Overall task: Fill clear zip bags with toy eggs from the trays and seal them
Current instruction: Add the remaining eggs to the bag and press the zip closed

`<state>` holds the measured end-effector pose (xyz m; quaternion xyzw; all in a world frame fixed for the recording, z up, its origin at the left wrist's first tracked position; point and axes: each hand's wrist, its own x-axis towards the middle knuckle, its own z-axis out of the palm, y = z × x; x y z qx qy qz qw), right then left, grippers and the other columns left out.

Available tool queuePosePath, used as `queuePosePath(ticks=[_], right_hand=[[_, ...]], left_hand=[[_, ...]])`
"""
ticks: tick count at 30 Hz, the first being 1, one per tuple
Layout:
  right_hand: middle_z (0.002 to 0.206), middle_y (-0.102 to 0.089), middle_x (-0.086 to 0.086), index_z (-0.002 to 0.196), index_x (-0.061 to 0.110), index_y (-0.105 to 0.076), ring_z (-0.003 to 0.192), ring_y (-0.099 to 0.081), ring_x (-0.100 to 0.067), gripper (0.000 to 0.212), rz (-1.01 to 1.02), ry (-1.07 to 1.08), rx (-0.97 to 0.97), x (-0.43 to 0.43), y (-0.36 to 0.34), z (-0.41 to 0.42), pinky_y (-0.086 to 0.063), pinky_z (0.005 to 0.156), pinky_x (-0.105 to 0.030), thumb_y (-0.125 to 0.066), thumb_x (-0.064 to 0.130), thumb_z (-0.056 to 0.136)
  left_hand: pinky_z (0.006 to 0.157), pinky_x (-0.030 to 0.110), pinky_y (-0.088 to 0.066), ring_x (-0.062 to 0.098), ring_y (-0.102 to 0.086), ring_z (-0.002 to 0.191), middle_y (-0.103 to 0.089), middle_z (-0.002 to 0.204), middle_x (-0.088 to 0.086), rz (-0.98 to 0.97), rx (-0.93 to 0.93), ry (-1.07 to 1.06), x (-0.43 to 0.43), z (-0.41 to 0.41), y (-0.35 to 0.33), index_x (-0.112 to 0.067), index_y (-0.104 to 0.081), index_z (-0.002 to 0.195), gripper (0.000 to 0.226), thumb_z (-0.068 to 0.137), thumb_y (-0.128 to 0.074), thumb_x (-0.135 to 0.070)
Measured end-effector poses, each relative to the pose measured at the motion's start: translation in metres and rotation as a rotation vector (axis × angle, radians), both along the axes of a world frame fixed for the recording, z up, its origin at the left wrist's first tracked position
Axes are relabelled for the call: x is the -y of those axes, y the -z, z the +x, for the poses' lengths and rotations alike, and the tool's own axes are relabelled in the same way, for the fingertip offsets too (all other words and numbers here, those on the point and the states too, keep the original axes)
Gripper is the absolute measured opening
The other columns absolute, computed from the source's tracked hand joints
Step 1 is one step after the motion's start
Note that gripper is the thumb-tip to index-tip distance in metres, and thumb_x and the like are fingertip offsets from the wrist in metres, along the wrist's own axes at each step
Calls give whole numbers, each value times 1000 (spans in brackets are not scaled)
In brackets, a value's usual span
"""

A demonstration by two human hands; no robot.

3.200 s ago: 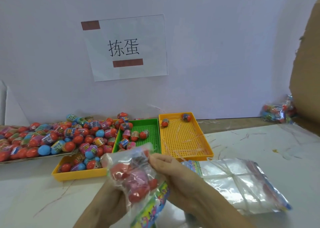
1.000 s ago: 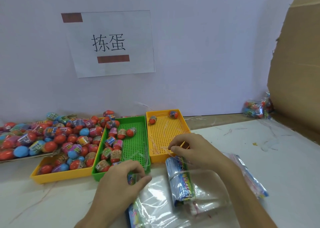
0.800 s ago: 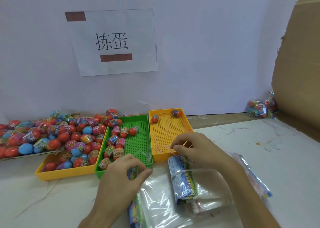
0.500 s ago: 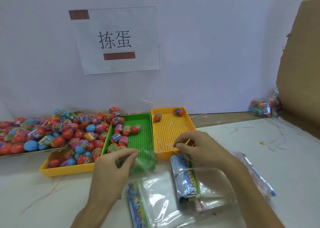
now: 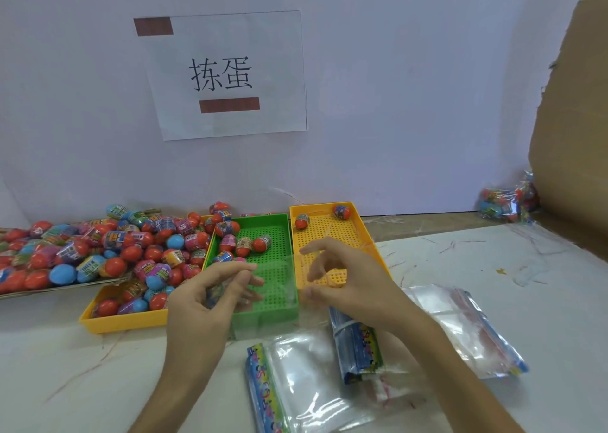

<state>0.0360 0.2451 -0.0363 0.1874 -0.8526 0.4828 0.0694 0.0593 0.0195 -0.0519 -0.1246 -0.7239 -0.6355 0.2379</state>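
Left hand point(image 5: 210, 297) pinches the clear bag point(image 5: 276, 278) above the green tray point(image 5: 263, 218). Right hand point(image 5: 348, 278), right of the tray, fingers spread; grip cannot be determined. Eggs point(image 5: 244, 246) occupy the tray's far end.

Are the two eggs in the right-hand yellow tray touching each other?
Apart. The head view shows bare floor of the right yellow tray between the left egg and the right egg.
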Motion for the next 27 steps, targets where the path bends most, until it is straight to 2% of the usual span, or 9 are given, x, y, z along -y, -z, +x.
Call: queuePosePath(ticks=[2, 4, 7, 9, 13, 17, 21, 25, 27], right_hand=[[72, -64, 12, 109, 26, -66, 73, -61, -5, 36, -98, 6, -31, 4, -2, 1, -53, 78, -25, -81, 10, 81], [66, -59, 8, 95, 27, -69, 67, -57, -7, 25, -167, -5, -29, 7, -4, 1, -51, 73, -26, -80, 10, 82], [71, -60, -15, 78, 29, -71, 66, -54, -15, 16, -254, -9, 8, 9, -7, 3, -47, 67, -31, -78, 16, 86], [71, -65, -15, 81, 24, -74, 65, -60, -15, 14, -313, 2, 42, 9, -7, 2, -50, 65, -29, -73, 14, 90], [68, -73, -4, 89, 14, -76, 64, -67, -13, 13, -365, 20, 92, 8, -8, 2, -52, 60, -22, -66, 7, 96], [81, -77, -9, 92, 6, -74, 71, -74, -21, 9, -455, 26, 146, 7, -11, 3, -55, 63, -25, -66, 4, 95], [85, -77, -15, 93, 6, -74, 73, -74, -26, 3, -502, 0, 223, 6, -16, 6, -55, 61, -23, -71, 5, 91], [80, -77, -13, 93, 1, -71, 67, -74, -24, 3, -482, 12, 223, 10, -12, 6, -58, 61, -27, -68, 0, 92], [80, -77, -12, 90, 5, -71, 68, -75, -26, 8, -448, 22, 222, 12, -9, 6, -58, 62, -29, -67, -1, 92]], left_hand=[[62, 27, -62, 20, -74, 67, -77, 80, 4, 57, 18, -12, 0, -1, -1, -24, -79, 93, 14, 87, -66, -24], [58, 21, -58, 11, -71, 61, -75, 75, 0, 100, 26, -57, 1, -1, -2, -31, -79, 88, 13, 84, -67, -28], [50, 22, -54, 17, -61, 45, -73, 69, 2, 141, 57, -81, 1, -2, -3, -38, -78, 86, 15, 85, -65, -30], [45, 19, -49, 18, -53, 36, -69, 61, 4, 162, 71, -85, 2, -3, -2, -36, -78, 86, 15, 87, -64, -29], [49, 16, -49, 17, -51, 33, -71, 62, 4, 179, 95, -67, 1, -3, -1, -29, -78, 88, 13, 86, -65, -28], [53, 23, -57, 18, -66, 51, -77, 78, 9, 232, 172, 11, 1, -6, -1, -15, -78, 93, 18, 82, -68, -25], [54, 27, -59, 16, -67, 57, -76, 77, 7, 219, 192, 16, 3, -6, 0, -12, -77, 95, 19, 81, -69, -24], [74, 19, -56, 6, -69, 87, -74, 93, -9, -4, 58, -232, 3, -2, 3, -27, -70, 103, 20, 83, -76, -29], [82, 21, -48, 10, -61, 95, -66, 98, -12, -138, -85, -378, 4, 1, 1, -28, -63, 103, 22, 87, -78, -30]])
